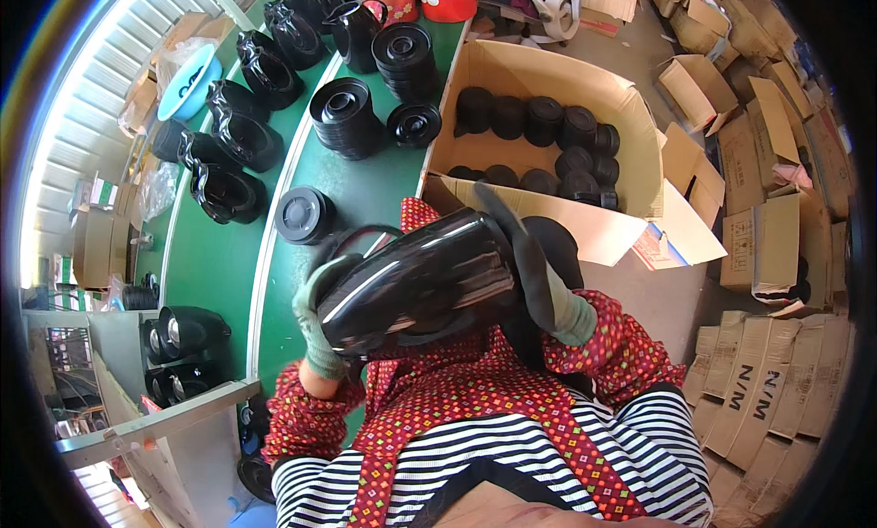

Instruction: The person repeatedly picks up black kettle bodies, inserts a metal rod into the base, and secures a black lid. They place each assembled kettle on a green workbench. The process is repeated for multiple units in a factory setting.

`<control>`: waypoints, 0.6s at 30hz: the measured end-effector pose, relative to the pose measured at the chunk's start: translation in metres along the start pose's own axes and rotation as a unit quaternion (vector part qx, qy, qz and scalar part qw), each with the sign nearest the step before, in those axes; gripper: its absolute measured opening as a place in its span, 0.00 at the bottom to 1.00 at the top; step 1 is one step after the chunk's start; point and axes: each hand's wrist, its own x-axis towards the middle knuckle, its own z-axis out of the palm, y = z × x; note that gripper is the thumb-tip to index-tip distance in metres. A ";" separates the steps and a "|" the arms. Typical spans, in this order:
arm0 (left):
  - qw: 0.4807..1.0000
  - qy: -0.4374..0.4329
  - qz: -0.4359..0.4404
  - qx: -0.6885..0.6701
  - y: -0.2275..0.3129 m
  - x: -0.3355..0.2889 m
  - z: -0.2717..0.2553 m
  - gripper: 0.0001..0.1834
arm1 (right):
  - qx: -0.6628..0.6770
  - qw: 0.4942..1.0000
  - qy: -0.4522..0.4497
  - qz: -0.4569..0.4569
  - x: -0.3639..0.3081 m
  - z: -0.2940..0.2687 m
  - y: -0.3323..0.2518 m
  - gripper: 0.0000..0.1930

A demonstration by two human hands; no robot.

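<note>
A large glossy black jug [425, 281] lies tilted across my lap, its curved handle on the far left side. My left hand [320, 313], in a pale green glove with a dark palm, is closed around the jug's left end. On the other end, my right hand [546, 286] presses against it, its dark gloved fingers stretched along the rim. Just beyond the jug, a round black lid-like part [304, 215] rests on the green table [301, 295]. Behind it are stacks of black ring-shaped parts [346, 117]. What lies inside the jug is hidden.
Several black jugs [245, 131] stand in rows along the table's far left. To the right, an open cardboard box [548, 71] holds round black parts. Folded and opened cartons [758, 382] fill the right side. A light blue basin [190, 85] sits at the back left.
</note>
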 end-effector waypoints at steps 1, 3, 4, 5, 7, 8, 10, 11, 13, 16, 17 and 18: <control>0.993 -0.060 -0.078 -0.064 -0.019 -0.008 0.003 0.26 | -0.026 0.995 -0.010 -0.093 -0.005 0.002 0.001 0.47; 0.898 -0.159 -0.209 -0.352 -0.042 -0.017 0.023 0.27 | -0.254 0.938 -0.146 -0.186 0.006 -0.009 -0.026 0.55; 0.725 -0.125 -0.332 -0.590 -0.041 -0.017 0.045 0.28 | -0.359 0.880 -0.211 -0.229 0.011 -0.013 -0.036 0.59; 0.807 -0.190 -0.263 -0.493 -0.044 -0.015 0.057 0.29 | -0.361 0.878 -0.210 -0.232 0.010 -0.011 -0.038 0.58; 0.828 -0.178 -0.298 -0.440 -0.039 -0.011 0.061 0.31 | -0.344 0.888 -0.186 -0.242 0.007 -0.015 -0.028 0.54; 0.816 -0.142 -0.292 -0.478 -0.042 -0.013 0.060 0.32 | -0.336 0.892 -0.174 -0.247 0.005 -0.016 -0.024 0.53; 0.786 -0.071 -0.273 -0.550 -0.045 -0.019 0.056 0.34 | -0.261 0.943 -0.063 -0.197 -0.002 -0.008 -0.023 0.41; 0.855 -0.058 -0.206 -0.473 -0.046 -0.020 0.052 0.34 | -0.192 0.974 -0.011 -0.118 -0.006 -0.003 -0.024 0.38; 0.890 -0.023 -0.172 -0.422 -0.036 -0.023 0.053 0.36 | -0.125 0.989 0.078 -0.016 -0.009 -0.002 -0.021 0.33; 0.933 0.024 -0.167 -0.318 -0.048 -0.061 0.073 0.39 | -0.211 0.976 0.054 0.017 0.013 -0.022 -0.035 0.29; 0.920 0.012 -0.248 -0.305 -0.051 -0.076 0.088 0.40 | -0.152 0.985 0.035 0.070 0.022 -0.031 -0.043 0.28; 0.937 -0.068 -0.229 -0.255 -0.042 -0.075 0.083 0.42 | -0.091 0.989 0.016 0.120 0.034 -0.048 -0.045 0.27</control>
